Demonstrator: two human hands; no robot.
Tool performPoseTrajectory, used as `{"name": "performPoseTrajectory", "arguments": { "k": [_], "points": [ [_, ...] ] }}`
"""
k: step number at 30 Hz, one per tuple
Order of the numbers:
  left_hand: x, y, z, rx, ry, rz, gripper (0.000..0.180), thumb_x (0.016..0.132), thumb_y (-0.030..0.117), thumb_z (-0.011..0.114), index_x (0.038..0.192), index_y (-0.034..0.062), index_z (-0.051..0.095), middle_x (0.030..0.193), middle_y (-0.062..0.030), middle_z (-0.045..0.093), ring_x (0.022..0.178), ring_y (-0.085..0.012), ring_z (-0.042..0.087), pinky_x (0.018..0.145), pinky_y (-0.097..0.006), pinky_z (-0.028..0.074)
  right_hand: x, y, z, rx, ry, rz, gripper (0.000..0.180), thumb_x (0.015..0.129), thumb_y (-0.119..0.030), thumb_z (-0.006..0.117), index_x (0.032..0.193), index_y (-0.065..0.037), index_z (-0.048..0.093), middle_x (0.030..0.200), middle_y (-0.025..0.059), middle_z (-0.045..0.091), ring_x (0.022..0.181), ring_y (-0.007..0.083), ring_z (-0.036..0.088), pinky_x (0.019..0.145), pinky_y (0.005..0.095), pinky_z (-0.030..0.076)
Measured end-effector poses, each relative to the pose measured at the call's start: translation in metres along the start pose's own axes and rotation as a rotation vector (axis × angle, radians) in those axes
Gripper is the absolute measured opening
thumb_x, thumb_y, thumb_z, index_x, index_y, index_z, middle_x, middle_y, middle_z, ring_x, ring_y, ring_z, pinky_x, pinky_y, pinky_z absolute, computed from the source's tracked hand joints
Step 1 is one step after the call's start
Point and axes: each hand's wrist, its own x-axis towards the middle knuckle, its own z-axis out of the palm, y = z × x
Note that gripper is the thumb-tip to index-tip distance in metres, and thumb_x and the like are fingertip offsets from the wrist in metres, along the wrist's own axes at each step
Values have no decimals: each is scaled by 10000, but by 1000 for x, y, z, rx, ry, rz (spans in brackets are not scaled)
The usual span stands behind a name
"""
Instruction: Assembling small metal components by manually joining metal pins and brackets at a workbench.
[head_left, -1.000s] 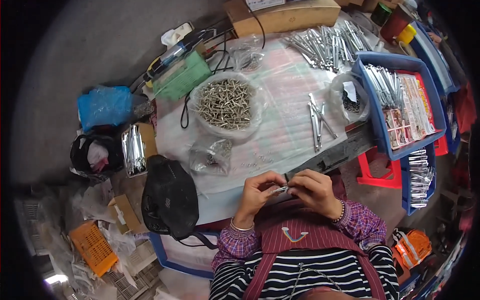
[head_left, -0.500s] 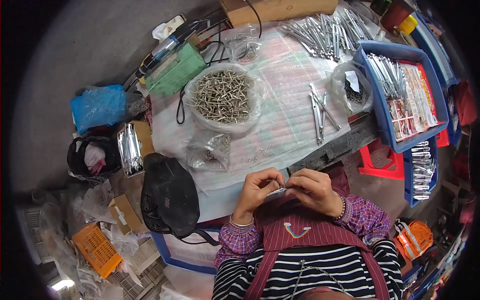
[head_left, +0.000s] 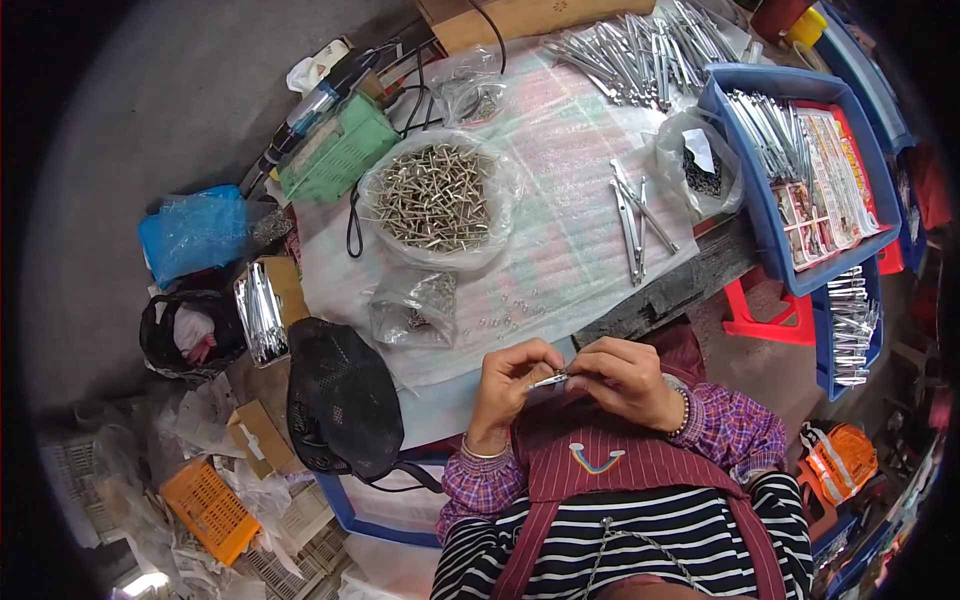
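Note:
Close in front of my apron, my left hand (head_left: 510,388) and my right hand (head_left: 628,380) meet around a slim, shiny metal strip (head_left: 546,381). The left fingers pinch its body. At its right end my right thumb and fingertips press together; any small part between them is hidden. Beyond the hands, tiny metal pieces (head_left: 510,312) lie scattered on the foam sheet (head_left: 570,200), beside a clear bag of small parts (head_left: 415,308). A plastic-lined bowl of metal pins (head_left: 435,198) stands farther off. Several metal strips (head_left: 632,222) lie to the right.
A large heap of metal strips (head_left: 650,55) covers the far right. Beside it are a bag of dark small parts (head_left: 703,165) and a blue tray (head_left: 870,235). On the left sit a green basket (head_left: 340,150), a black mesh bag (head_left: 345,400) and a power screwdriver (head_left: 310,108). A red stool (head_left: 765,322) stands right.
The whole view has shifted slightly. Both hands still hold the metal strip together, with only a small change in the fingers and the strip's tilt.

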Motion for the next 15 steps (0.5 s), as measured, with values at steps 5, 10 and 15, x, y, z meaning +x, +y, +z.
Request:
{"name": "performPoseTrajectory", "arguments": {
  "k": [5, 10, 15],
  "points": [
    [-8, 3, 6, -44, 89, -28, 84, 798, 7, 627, 870, -36, 623, 819, -45, 595, 718, -93, 552, 627, -203, 433, 1, 1, 3, -18, 32, 4, 209, 681, -53, 709, 868, -43, 615, 771, 73, 579, 652, 233, 599, 544, 315, 472],
    [-11, 0, 13, -8, 200, 25, 108, 754, -55, 641, 858, -31, 623, 793, -39, 588, 668, -81, 537, 573, -185, 420, 1, 0, 5, -35, 36, 42, 189, 686, -51, 710, 842, -40, 604, 716, 73, 538, 608, 238, 573, 515, 324, 446],
    [-14, 0, 14, 23, 186, 107, 139, 766, -79, 635, 897, -38, 614, 873, -35, 583, 745, -71, 561, 619, -169, 449, 0, 1, 6, 30, 37, 54, 187, 681, -40, 733, 822, -22, 612, 680, 70, 544, 535, 188, 523, 454, 284, 390]
  ]
}}
